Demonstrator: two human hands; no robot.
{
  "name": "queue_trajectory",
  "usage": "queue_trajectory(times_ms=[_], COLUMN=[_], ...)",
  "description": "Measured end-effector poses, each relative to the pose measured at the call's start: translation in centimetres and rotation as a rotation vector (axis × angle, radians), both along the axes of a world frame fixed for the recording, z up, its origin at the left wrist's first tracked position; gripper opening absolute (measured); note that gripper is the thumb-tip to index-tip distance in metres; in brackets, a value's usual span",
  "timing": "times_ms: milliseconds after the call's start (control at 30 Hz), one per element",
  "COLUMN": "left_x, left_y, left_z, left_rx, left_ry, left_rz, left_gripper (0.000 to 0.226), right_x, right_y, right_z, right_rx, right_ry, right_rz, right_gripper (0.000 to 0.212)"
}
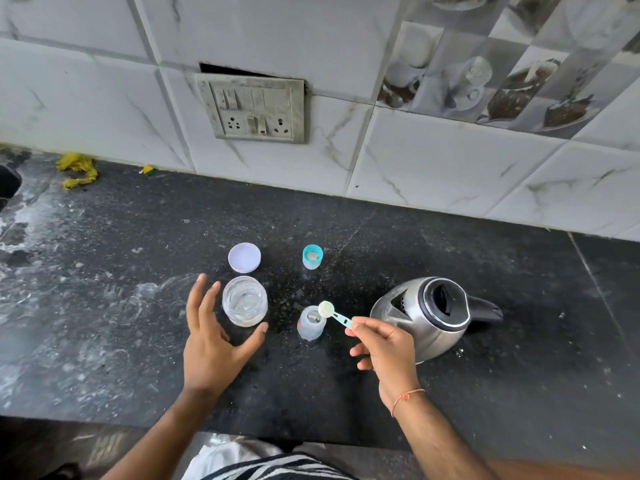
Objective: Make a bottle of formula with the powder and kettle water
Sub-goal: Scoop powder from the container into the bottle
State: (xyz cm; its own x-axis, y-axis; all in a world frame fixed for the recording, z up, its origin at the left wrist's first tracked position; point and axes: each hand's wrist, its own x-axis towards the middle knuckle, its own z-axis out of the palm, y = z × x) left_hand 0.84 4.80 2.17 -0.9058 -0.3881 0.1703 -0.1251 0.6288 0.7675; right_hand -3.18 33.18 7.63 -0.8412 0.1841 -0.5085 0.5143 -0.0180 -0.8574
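A: We have the scoop pinched by its handle in our right hand, its bowl of powder sitting just over the rim of the open bottle, near the middle of the counter.

B: And our left hand is spread wide and holds nothing; it hovers beside the jar without gripping it, as far as we can tell.

A: That worries us. The bottle's mouth is narrow and nobody steadies it. If we tip the scoop too fast or off-centre, we probably spill powder onto the counter.

B: Or we nudge the rim and the light bottle topples.

A: The kettle stands just right of the bottle, lid open, close behind our right hand. A careless elbow could knock it.

B: The jar lid and the bottle cap lie further back toward the wall, safely apart.
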Motion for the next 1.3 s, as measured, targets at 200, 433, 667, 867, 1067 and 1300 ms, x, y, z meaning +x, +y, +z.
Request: queue_trajectory(times_ms=[200, 433, 667, 867, 1067, 1300], left_x=[-0.7, -1.5, -3.2, -3.8, -4.2, -4.7], left_y=[3.4, 8.3, 8.5, 8.3, 8.2, 8.3], left_z=[1.0, -2.5, -4.8, -4.2, -4.1, -3.7], left_rx=[-0.047, 0.240, 0.290, 0.248, 0.242, 0.259], left_ry=[0.086, -0.206, -0.331, -0.327, -0.308, -0.271], left_rz=[-0.221, -0.355, -0.294, -0.304, -0.324, -0.309], left_gripper=[0.073, 0.092, 0.086, 0.065, 0.062, 0.060], right_x=[0.0, -0.4, -0.7, -0.8, -1.0, -1.7], right_y=[0.2, -0.6, -1.0, -1.0, -0.8, -1.5], right_z=[-0.4, 0.1, 0.4, 0.1, -0.6, -0.2], right_rx=[0.049, 0.141, 0.243, 0.349, 0.778, 1.230], right_ry=[0.037, 0.084, 0.128, 0.190, 0.525, 0.987], right_rz=[0.047, 0.097, 0.138, 0.160, 0.312, 0.620], right_gripper=[0.011, 0.016, 0.018, 0.021, 0.015, 0.014])
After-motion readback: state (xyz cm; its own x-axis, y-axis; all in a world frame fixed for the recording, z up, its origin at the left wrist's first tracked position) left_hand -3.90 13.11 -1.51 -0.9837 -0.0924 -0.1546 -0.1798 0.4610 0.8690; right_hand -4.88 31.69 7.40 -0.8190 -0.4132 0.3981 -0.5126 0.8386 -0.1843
